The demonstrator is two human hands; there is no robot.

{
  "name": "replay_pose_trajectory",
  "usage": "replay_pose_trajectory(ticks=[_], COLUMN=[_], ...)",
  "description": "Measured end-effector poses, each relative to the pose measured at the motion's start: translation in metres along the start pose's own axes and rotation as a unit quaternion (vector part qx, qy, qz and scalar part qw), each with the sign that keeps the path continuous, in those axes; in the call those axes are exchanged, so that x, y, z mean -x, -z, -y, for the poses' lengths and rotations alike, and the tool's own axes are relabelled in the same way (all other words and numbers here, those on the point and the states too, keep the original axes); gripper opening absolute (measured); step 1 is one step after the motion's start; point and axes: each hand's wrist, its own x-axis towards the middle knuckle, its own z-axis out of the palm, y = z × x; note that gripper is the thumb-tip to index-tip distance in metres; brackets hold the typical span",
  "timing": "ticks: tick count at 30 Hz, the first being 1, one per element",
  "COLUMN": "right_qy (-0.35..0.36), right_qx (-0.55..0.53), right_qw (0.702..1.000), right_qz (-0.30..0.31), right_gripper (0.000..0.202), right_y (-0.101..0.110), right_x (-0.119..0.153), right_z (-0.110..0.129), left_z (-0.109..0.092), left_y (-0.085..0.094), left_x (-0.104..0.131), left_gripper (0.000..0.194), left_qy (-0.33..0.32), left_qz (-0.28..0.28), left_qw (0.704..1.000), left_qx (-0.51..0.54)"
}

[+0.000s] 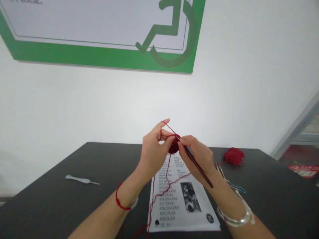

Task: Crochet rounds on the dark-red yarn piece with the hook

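Observation:
Between finger and thumb, my left hand (154, 146) pinches a small round piece of dark red crochet (173, 146). Red yarn (169, 127) runs over its raised index finger to the work. My right hand (198, 154) is closed around a crochet hook (199, 168) with a dark brown handle, its tip meeting the upper edge of the piece. Below the hands, loose red yarn trails down across a printed pattern sheet (169, 202). The hook's very tip is too small to make out.
A grey-handled crochet hook (77, 179) lies at the left of the black table (104, 159). A red yarn ball (234, 156) sits at the back right, near thin cords (235, 186) partly behind my right wrist. Behind the table rises a white wall (112, 106) with a green-framed sign (104, 54).

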Motion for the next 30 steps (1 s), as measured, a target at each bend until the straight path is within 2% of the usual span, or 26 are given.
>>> replay_pose_trajectory(ticks=[2, 4, 6, 8, 10, 12, 14, 17, 20, 22, 23, 25, 28, 30], right_qy=[-0.027, -0.030, 0.016, 0.079, 0.122, 0.124, 0.086, -0.025, -0.141, -0.179, -0.184, -0.168, -0.114, -0.125], right_qx=[-0.059, -0.122, -0.132, -0.088, -0.027, 0.015, 0.011, -0.109, -0.294, -0.365, -0.370, -0.324, -0.202, -0.171], right_qw=[0.998, 0.992, 0.991, 0.992, 0.991, 0.992, 0.996, 0.993, 0.945, 0.913, 0.910, 0.931, 0.973, 0.977], right_qz=[-0.001, 0.003, 0.023, 0.039, 0.039, 0.028, 0.013, -0.021, -0.040, -0.032, -0.024, -0.006, 0.017, 0.011], right_gripper=[0.013, 0.012, 0.014, 0.018, 0.019, 0.018, 0.018, 0.014, 0.012, 0.012, 0.012, 0.009, 0.010, 0.009], right_y=[-0.002, -0.001, 0.000, 0.001, -0.001, -0.004, -0.008, -0.011, -0.007, -0.002, 0.000, 0.004, 0.008, 0.008], right_x=[0.001, 0.001, 0.002, 0.003, 0.005, 0.006, 0.007, 0.005, 0.001, -0.001, -0.001, 0.001, 0.004, 0.004], right_z=[-0.008, -0.019, -0.029, -0.037, -0.039, -0.036, -0.028, -0.016, -0.012, -0.015, -0.016, -0.018, -0.014, -0.008], left_z=[0.000, 0.000, 0.001, 0.002, 0.002, 0.001, 0.001, 0.001, 0.002, 0.002, 0.003, 0.004, 0.007, 0.007], left_y=[0.002, 0.006, 0.010, 0.012, 0.010, 0.007, 0.003, 0.001, 0.004, 0.006, 0.007, 0.008, 0.009, 0.010], left_x=[-0.001, -0.004, -0.007, -0.009, -0.009, -0.007, -0.006, -0.005, -0.006, -0.006, -0.006, -0.006, -0.006, -0.005], left_gripper=[0.054, 0.057, 0.059, 0.059, 0.057, 0.060, 0.063, 0.064, 0.064, 0.062, 0.060, 0.056, 0.051, 0.049], left_qy=[0.011, 0.051, 0.108, 0.161, 0.192, 0.176, 0.131, 0.077, 0.049, 0.035, 0.026, 0.000, -0.043, -0.070], left_qz=[0.014, 0.053, 0.106, 0.146, 0.155, 0.126, 0.083, 0.048, 0.032, 0.028, 0.027, 0.023, 0.014, 0.015], left_qw=[0.999, 0.993, 0.974, 0.951, 0.939, 0.950, 0.969, 0.985, 0.991, 0.994, 0.996, 0.998, 0.999, 0.996], left_qx=[0.028, 0.095, 0.168, 0.218, 0.240, 0.227, 0.194, 0.147, 0.118, 0.099, 0.086, 0.052, -0.011, -0.044])
